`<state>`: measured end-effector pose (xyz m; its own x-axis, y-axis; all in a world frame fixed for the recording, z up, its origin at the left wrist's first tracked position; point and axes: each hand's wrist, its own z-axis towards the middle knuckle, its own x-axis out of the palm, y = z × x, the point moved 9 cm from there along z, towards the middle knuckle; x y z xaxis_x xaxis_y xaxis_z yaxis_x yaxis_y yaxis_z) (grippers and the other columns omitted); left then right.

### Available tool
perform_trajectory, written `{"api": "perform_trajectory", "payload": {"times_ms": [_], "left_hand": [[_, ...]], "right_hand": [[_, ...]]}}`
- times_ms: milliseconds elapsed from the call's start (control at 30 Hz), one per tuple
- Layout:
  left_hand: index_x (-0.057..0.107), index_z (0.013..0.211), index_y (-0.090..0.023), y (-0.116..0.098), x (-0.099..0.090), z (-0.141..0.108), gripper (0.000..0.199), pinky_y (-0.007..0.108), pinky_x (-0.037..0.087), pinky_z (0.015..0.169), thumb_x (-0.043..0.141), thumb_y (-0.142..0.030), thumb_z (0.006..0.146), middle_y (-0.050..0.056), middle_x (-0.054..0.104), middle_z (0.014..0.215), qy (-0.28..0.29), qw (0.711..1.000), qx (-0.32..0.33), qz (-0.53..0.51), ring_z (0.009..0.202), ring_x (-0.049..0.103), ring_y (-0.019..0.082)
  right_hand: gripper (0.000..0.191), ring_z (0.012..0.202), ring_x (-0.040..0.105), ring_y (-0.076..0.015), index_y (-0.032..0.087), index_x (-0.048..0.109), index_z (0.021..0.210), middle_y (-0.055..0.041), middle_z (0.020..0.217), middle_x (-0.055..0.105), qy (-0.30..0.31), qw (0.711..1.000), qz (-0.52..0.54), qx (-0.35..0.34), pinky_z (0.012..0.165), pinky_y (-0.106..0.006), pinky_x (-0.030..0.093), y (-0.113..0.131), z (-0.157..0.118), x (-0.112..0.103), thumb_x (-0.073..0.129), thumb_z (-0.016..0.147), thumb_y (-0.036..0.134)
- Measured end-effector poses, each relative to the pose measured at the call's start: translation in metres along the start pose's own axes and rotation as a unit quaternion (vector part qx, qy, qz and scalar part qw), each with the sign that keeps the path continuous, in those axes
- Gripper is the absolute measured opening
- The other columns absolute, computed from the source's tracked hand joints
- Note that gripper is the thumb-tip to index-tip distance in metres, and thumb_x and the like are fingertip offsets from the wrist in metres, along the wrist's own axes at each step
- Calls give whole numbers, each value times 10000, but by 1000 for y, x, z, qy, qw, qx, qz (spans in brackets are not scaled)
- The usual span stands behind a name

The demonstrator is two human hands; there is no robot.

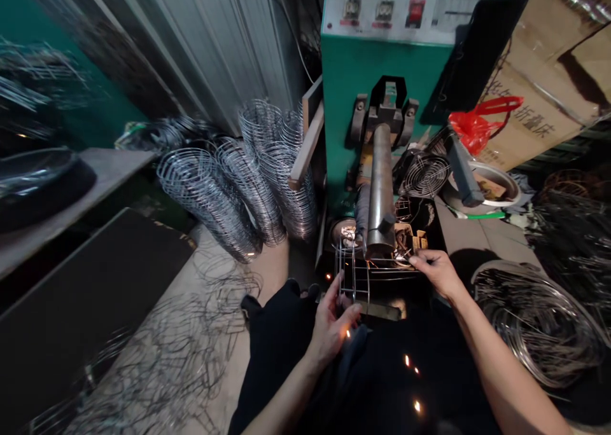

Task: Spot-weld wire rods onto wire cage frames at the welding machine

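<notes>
My left hand (331,320) is closed around the near end of a small wire rack (354,275), its thin bars running up toward the machine. The rack's far part reaches the lower tip of a thick metal electrode arm (382,187) on a green spot welding machine (341,120). To the right, my right hand (440,273) pinches the end of a thin wire that runs left under the electrode tip. Bright sparks fly from that spot and fall past my left hand onto my dark clothing. What lies right at the contact point is partly hidden by the electrode.
Stacks of wire rings (210,200) stand left of the machine. Loose wire pieces (162,352) cover the floor. At right are a coil of wires (539,320), a metal bowl (508,187) and a cardboard box (539,72). A grey bar (308,145) juts out beside the machine.
</notes>
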<state>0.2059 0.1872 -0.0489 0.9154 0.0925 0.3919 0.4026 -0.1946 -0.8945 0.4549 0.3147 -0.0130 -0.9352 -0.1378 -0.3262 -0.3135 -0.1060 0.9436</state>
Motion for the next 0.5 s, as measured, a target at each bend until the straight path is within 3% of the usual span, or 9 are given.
{"api": "perform_trajectory", "payload": {"times_ms": [233, 367, 500], "left_hand": [[264, 1558, -193, -3, 3, 4, 991, 215, 490, 580, 813, -362, 751, -66, 526, 675, 16, 1000, -21, 14, 583, 520, 87], [326, 1532, -180, -3, 1, 3, 939, 191, 466, 534, 810, -380, 752, -83, 476, 648, -29, 1000, -2, 10, 539, 468, 64], [347, 1526, -173, -1, 1, 1, 917, 194, 468, 513, 802, -390, 760, -83, 470, 641, -43, 999, 11, 15, 518, 455, 61]], "right_hand": [[240, 791, 504, -182, 219, 547, 812, 1, 813, 532, -147, 983, -8, -109, 750, -304, 386, 22, -40, -11, 718, 848, 382], [319, 943, 543, -240, 197, 604, 659, -62, 935, 587, -124, 982, -43, -137, 847, -365, 391, 26, -53, 5, 631, 907, 395], [353, 932, 531, -253, 200, 605, 607, -61, 899, 591, -146, 976, -66, -150, 846, -388, 382, 36, -49, 11, 678, 871, 423]]}}
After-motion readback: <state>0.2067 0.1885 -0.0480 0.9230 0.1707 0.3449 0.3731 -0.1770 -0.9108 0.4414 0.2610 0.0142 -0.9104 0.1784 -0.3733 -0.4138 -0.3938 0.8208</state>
